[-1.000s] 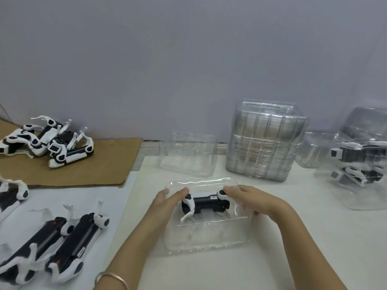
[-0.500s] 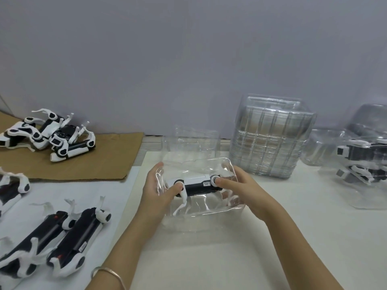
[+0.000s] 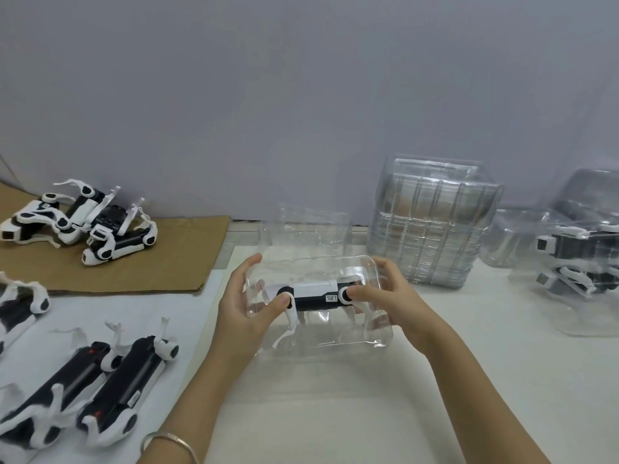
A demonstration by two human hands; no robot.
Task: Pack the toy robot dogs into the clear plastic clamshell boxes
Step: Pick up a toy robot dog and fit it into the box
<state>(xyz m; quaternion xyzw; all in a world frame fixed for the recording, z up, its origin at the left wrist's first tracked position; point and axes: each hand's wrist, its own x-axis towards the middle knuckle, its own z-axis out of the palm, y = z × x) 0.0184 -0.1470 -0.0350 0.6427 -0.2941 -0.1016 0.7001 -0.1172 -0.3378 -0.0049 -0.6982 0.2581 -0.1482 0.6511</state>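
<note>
A black-and-white toy robot dog (image 3: 315,294) lies inside a clear clamshell box (image 3: 321,333) that I hold tilted above the white table. My left hand (image 3: 246,304) grips the box's left end, thumb pressed on the dog's round joint. My right hand (image 3: 390,298) grips the right end, thumb on the other joint. Two more dogs (image 3: 100,393) lie at the lower left, others (image 3: 80,226) on brown cardboard at the far left. An empty clear box (image 3: 304,229) stands behind the held one.
A tall stack of nested clear clamshells (image 3: 432,219) stands at the back right. Packed boxes with dogs (image 3: 579,262) sit at the far right edge. A grey wall closes the back. White paper (image 3: 110,316) covers the left table part.
The box with the dog has risen off the table and tipped toward me. Both hands moved up and slightly back with it, keeping their grip.
</note>
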